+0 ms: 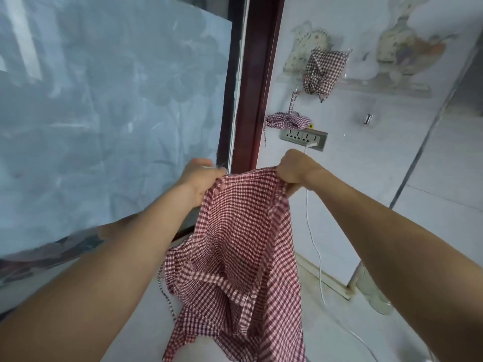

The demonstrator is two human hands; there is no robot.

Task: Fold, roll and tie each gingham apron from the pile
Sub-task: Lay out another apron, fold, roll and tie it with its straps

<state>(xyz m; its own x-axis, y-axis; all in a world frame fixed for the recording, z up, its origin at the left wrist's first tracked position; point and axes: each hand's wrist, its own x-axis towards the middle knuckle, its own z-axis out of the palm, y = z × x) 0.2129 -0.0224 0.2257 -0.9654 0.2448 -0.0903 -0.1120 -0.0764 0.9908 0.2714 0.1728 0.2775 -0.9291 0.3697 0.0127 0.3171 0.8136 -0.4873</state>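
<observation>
— What is hanging in front of the dark red door frame [251, 82]?
— A red gingham apron [240, 257], drooping toward the white surface below.
— Who is holding it?
— The left hand [201, 178] and right hand [294, 169] are each pinching its top edge, just below the frame's foot.
— Anything beyond?
— Right of the frame, a loosely folded apron [322, 70] and a tied roll [287, 120] are lying above the socket strip [304, 138].

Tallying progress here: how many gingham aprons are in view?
3: one held up by the left hand and right hand; one tied bundle above the socket; another bundle farther back. More may be hidden.
</observation>
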